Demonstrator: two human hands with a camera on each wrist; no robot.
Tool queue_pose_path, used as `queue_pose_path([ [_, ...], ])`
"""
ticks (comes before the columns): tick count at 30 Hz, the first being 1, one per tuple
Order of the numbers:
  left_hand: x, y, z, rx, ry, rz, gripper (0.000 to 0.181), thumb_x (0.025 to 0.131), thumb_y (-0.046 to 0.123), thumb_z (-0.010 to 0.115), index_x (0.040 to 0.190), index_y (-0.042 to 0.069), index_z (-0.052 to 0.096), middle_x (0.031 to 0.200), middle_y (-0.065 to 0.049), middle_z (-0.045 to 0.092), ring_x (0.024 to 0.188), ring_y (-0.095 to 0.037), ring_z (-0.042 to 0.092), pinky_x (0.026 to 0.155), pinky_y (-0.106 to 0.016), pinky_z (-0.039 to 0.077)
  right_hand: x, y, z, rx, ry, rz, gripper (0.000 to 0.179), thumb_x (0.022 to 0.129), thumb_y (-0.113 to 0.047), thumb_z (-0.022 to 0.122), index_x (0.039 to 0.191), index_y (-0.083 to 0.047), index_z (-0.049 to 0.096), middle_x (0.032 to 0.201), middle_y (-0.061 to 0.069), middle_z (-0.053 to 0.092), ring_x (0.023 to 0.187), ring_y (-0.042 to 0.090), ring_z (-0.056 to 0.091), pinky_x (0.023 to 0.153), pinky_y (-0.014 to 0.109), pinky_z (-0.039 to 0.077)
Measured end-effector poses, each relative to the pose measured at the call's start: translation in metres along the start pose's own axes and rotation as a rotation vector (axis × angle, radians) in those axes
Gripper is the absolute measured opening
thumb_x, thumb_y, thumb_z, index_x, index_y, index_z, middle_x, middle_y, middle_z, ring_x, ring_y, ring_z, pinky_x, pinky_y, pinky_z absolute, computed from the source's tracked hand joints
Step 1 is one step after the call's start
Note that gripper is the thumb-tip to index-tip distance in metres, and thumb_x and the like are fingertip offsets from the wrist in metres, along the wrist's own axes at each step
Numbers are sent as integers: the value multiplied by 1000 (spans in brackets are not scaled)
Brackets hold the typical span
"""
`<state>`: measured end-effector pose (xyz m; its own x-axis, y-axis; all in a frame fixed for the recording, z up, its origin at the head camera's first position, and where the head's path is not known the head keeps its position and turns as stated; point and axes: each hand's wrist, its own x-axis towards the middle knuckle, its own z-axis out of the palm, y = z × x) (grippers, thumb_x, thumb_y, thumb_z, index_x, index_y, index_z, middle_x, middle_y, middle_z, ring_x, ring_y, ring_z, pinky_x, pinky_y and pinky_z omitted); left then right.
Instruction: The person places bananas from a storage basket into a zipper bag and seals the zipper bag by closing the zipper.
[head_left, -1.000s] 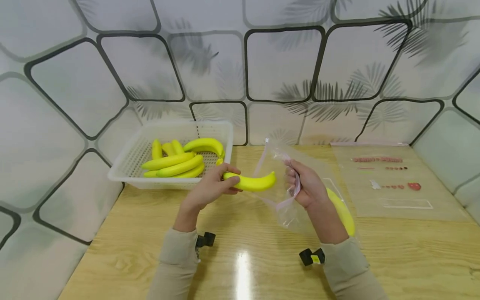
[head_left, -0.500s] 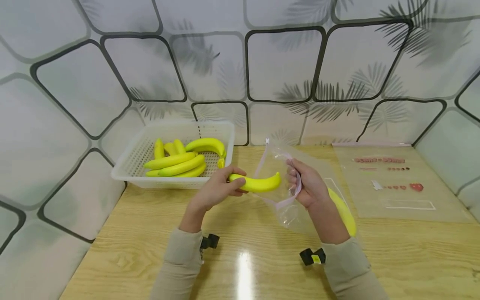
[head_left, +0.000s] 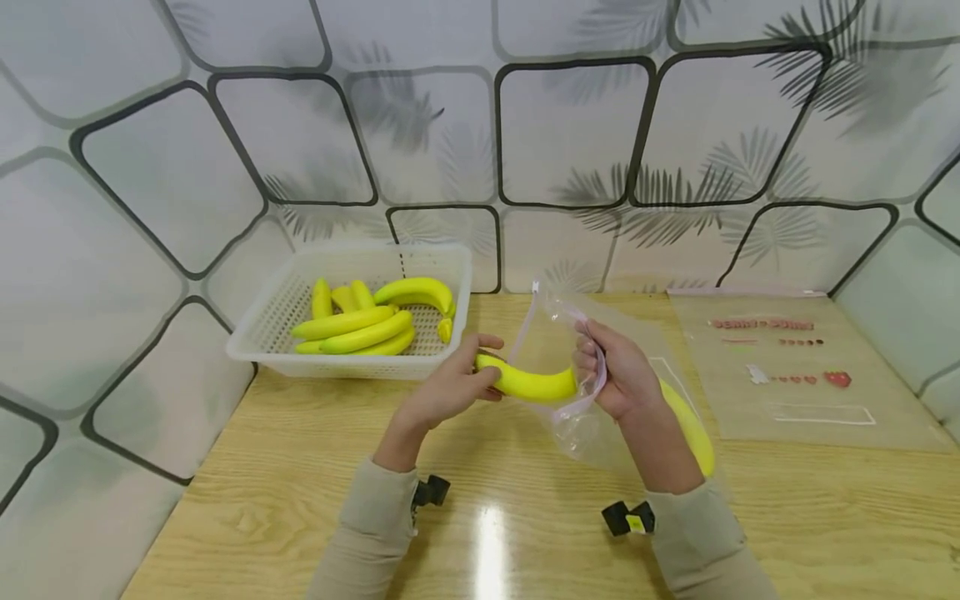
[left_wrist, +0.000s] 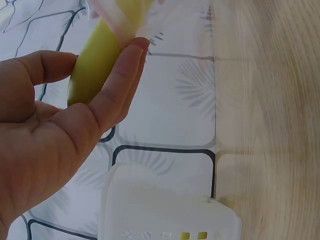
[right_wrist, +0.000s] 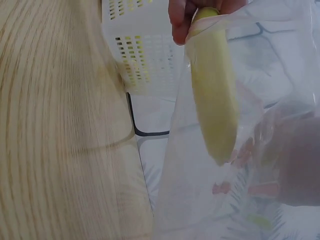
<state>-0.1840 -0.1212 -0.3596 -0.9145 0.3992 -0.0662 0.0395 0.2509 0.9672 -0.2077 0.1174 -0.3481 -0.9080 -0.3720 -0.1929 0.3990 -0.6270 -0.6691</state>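
Observation:
My left hand (head_left: pixel 444 390) pinches a yellow banana (head_left: pixel 534 383) near one end, thumb on one side and fingers on the other. The banana's far end reaches into the mouth of a clear zip bag (head_left: pixel 577 437) with a pink zip strip. My right hand (head_left: pixel 621 373) grips the bag's rim with curled fingers. Through the plastic in the right wrist view, the banana (right_wrist: pixel 215 95) shows inside the bag. The left wrist view has the pink strip (left_wrist: pixel 112 22) crossing the banana (left_wrist: pixel 92 70). A second banana (head_left: pixel 692 432) lies partly behind my right forearm.
A white perforated basket (head_left: pixel 255 350) holding several bananas (head_left: pixel 367 335) stands at the back left. At the right, a flat clear bag (head_left: pixel 810 417) with red prints lies on the wooden table (head_left: pixel 300 500). A patterned wall (head_left: pixel 570 133) closes off the back.
My left hand has moved right with the banana, and the banana's far end has passed from before the bag's mouth into it. My right hand has stayed nearly still on the rim.

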Motion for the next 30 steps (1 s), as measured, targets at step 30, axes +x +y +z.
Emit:
queue_pose_path([
  [30, 4, 15, 21, -38, 196, 110, 22, 98, 3, 58, 119, -5, 59, 93, -16, 63, 72, -16, 66, 71, -34, 60, -9, -5, 6, 11, -31, -34, 21, 110, -23, 33, 101, -8, 45, 64, -4, 45, 47, 4, 41, 40, 14, 38],
])
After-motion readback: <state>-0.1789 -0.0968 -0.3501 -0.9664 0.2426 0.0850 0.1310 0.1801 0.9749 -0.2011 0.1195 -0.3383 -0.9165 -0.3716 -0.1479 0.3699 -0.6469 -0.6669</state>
